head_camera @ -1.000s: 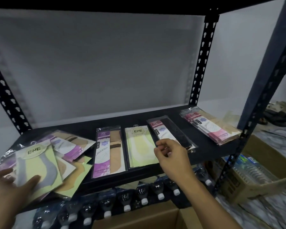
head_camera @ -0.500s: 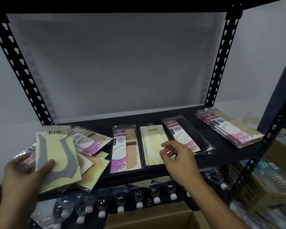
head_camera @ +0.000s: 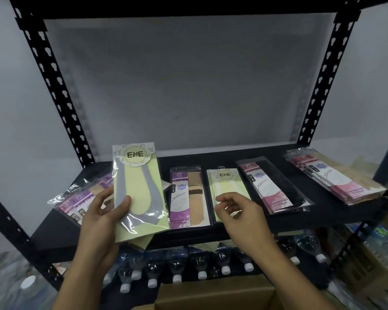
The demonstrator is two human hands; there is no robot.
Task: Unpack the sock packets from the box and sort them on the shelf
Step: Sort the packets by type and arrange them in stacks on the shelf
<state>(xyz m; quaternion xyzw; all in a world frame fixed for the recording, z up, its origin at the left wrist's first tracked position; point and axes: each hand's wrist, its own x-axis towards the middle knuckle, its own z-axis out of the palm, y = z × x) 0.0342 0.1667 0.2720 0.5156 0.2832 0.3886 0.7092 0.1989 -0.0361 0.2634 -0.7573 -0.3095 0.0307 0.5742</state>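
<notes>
My left hand (head_camera: 100, 217) holds a yellow packet with a grey sock (head_camera: 139, 193) upright above the left part of the black shelf (head_camera: 323, 217). My right hand (head_camera: 240, 212) hovers over a pale yellow packet (head_camera: 225, 183), fingers loosely curled and holding nothing. On the shelf lie a purple packet with a tan sock (head_camera: 188, 196), a pink packet with a black sock (head_camera: 271, 183), a stack of pink packets (head_camera: 332, 179) at the right, and a loose pile of purple packets (head_camera: 81, 199) at the left. The cardboard box (head_camera: 213, 296) stands below, near me.
Black slotted uprights (head_camera: 52, 81) (head_camera: 323, 81) frame the shelf, with another shelf board close above. Rows of capped water bottles (head_camera: 177, 268) lie on the level below. More wrapped bottles (head_camera: 381, 245) and cartons sit at the lower right.
My left hand has lifted the grey sock packet off the left pile and carried it right, upright. My right hand stays over the yellow packet. The view has shifted left.
</notes>
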